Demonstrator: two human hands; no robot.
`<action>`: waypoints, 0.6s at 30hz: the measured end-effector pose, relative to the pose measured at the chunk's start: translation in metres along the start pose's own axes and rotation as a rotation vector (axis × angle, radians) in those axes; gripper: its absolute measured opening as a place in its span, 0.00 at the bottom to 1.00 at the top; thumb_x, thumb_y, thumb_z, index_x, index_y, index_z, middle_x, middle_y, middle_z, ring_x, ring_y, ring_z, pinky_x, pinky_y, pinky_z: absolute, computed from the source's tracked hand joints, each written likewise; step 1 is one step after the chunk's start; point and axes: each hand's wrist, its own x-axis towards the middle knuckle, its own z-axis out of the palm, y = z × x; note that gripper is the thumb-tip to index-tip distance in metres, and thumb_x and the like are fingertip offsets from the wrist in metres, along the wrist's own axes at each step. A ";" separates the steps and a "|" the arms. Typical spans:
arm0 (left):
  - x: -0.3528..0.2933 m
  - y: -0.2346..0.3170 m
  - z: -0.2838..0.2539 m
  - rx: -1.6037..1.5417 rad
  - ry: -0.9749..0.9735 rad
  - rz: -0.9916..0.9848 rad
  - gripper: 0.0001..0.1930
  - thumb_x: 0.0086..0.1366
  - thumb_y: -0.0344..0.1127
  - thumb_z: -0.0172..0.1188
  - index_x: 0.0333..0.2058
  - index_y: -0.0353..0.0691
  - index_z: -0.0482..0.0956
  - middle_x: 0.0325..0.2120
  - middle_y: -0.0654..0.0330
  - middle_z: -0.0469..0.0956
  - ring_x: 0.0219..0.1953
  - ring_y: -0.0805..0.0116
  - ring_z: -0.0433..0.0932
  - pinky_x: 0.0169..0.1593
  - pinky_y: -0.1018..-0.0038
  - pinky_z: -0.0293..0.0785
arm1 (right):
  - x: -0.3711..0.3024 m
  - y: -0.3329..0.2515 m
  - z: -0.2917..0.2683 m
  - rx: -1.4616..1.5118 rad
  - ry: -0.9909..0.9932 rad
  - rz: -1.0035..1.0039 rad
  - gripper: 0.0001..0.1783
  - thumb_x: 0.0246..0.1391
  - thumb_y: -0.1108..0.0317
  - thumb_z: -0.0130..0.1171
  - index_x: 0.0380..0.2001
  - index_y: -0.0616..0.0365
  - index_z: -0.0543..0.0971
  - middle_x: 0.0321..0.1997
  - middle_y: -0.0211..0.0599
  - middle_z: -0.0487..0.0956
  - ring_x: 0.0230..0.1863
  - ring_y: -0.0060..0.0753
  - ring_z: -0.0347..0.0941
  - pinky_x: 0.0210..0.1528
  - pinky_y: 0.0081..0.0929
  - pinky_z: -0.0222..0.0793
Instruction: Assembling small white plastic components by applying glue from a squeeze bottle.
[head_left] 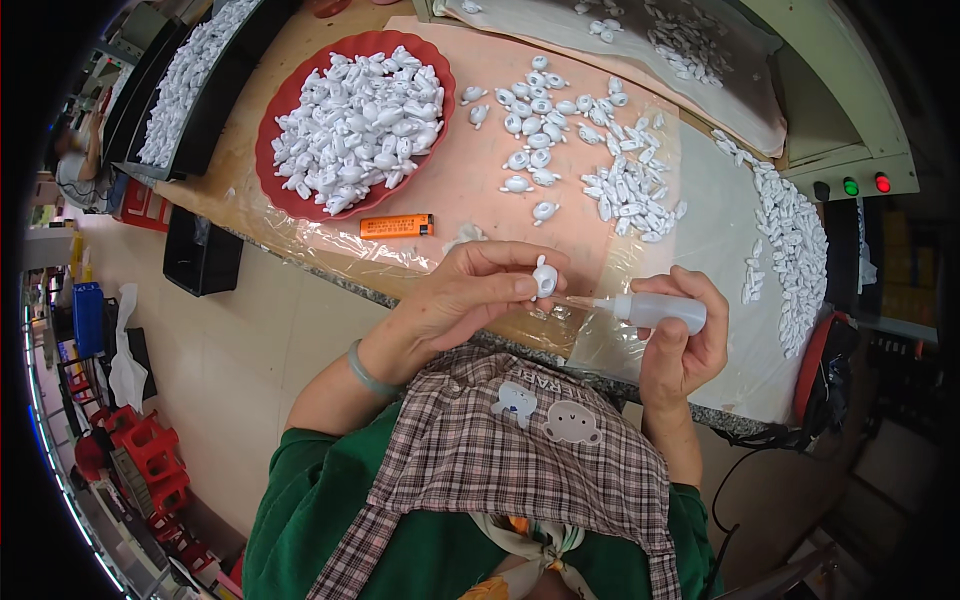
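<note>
Figurine pieces, small and white, fill this bench, and 1 of them (544,276) sits pinched between the thumb and fingertips of the left hand (470,295), raised just above the near edge of the table (250,195) so that its underside faces the other hand. Far left, a dark tray (215,100) carries a long heap of the same white parts. Next to it a red scalloped bowl (275,150) is piled high with them, within easy reach of the left hand, which suggests it serves as the stock. An orange lighter (396,226) lies on the clear plastic sheet (330,250) just in front of the bowl. Further right, on the pink mat (450,170), about 20 pieces (530,130) stand apart from each other, likely spaced so they do not touch, and beside them lies a denser loose cluster (628,190). The right hand (685,345) is closed round a small translucent squeeze bottle (655,311), held level with its fine nozzle aimed at the held piece, tip almost touching it. Along the right, a curved row of more white pieces (790,240) lies on the plastic, near a panel with a green light (851,186) and a red light (883,183).
</note>
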 end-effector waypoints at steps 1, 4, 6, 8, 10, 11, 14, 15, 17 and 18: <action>0.000 -0.001 -0.001 -0.003 0.001 0.000 0.18 0.60 0.28 0.60 0.49 0.28 0.74 0.39 0.54 0.78 0.38 0.70 0.76 0.48 0.75 0.74 | -0.001 0.000 0.000 -0.001 -0.002 0.001 0.24 0.60 0.57 0.56 0.48 0.67 0.69 0.33 0.47 0.81 0.32 0.28 0.77 0.36 0.22 0.72; -0.001 -0.002 -0.002 -0.010 0.000 -0.008 0.18 0.61 0.28 0.59 0.49 0.27 0.74 0.39 0.54 0.78 0.38 0.70 0.76 0.48 0.75 0.74 | -0.003 0.000 0.000 -0.058 0.013 -0.037 0.23 0.60 0.58 0.56 0.47 0.69 0.69 0.31 0.47 0.81 0.33 0.31 0.78 0.37 0.23 0.73; -0.001 -0.004 -0.003 -0.007 0.009 -0.014 0.18 0.61 0.28 0.59 0.49 0.28 0.74 0.39 0.54 0.78 0.37 0.70 0.76 0.47 0.75 0.74 | -0.004 0.000 -0.001 -0.068 0.006 -0.060 0.23 0.60 0.58 0.56 0.46 0.69 0.70 0.32 0.48 0.81 0.34 0.32 0.79 0.37 0.24 0.74; 0.000 -0.004 -0.004 -0.015 -0.008 -0.018 0.17 0.62 0.27 0.58 0.49 0.28 0.74 0.40 0.53 0.78 0.38 0.69 0.77 0.47 0.75 0.74 | -0.004 0.000 -0.001 -0.072 0.004 -0.070 0.22 0.60 0.59 0.56 0.46 0.69 0.70 0.33 0.49 0.81 0.34 0.33 0.79 0.37 0.24 0.74; 0.000 -0.005 -0.005 -0.023 -0.024 -0.020 0.16 0.62 0.27 0.58 0.49 0.29 0.75 0.41 0.52 0.78 0.39 0.69 0.77 0.47 0.74 0.75 | -0.004 0.000 -0.001 -0.076 0.002 -0.080 0.22 0.60 0.59 0.56 0.46 0.69 0.70 0.33 0.50 0.80 0.34 0.34 0.79 0.37 0.24 0.74; 0.000 -0.006 -0.006 -0.017 -0.022 -0.019 0.16 0.63 0.27 0.58 0.49 0.29 0.75 0.41 0.52 0.78 0.39 0.69 0.77 0.47 0.74 0.75 | -0.004 -0.001 -0.002 -0.079 -0.007 -0.079 0.21 0.60 0.60 0.56 0.46 0.69 0.70 0.34 0.50 0.80 0.34 0.34 0.79 0.37 0.24 0.74; -0.001 -0.006 -0.006 -0.016 -0.018 -0.022 0.17 0.63 0.28 0.58 0.49 0.28 0.74 0.41 0.52 0.78 0.40 0.69 0.77 0.47 0.75 0.75 | -0.005 -0.001 -0.002 -0.086 -0.022 -0.078 0.20 0.59 0.61 0.57 0.44 0.69 0.70 0.34 0.51 0.80 0.34 0.35 0.79 0.37 0.24 0.74; -0.001 -0.006 -0.006 -0.020 -0.016 -0.026 0.17 0.63 0.28 0.58 0.49 0.28 0.74 0.40 0.52 0.78 0.40 0.70 0.77 0.47 0.75 0.75 | -0.005 0.000 -0.002 -0.090 -0.027 -0.078 0.20 0.59 0.61 0.58 0.44 0.69 0.71 0.33 0.50 0.80 0.34 0.35 0.79 0.37 0.24 0.74; -0.001 -0.007 -0.007 -0.015 -0.020 -0.020 0.17 0.63 0.28 0.58 0.50 0.28 0.74 0.40 0.52 0.78 0.40 0.70 0.77 0.47 0.75 0.74 | -0.003 -0.001 -0.003 -0.105 -0.038 -0.081 0.19 0.58 0.62 0.58 0.43 0.69 0.71 0.33 0.50 0.80 0.34 0.35 0.79 0.37 0.24 0.74; -0.001 -0.007 -0.007 -0.008 -0.025 -0.015 0.17 0.63 0.28 0.58 0.50 0.27 0.74 0.40 0.53 0.78 0.40 0.70 0.77 0.47 0.75 0.74 | -0.003 -0.001 -0.003 -0.120 -0.047 -0.085 0.19 0.58 0.62 0.58 0.43 0.69 0.71 0.32 0.49 0.81 0.34 0.35 0.79 0.36 0.23 0.73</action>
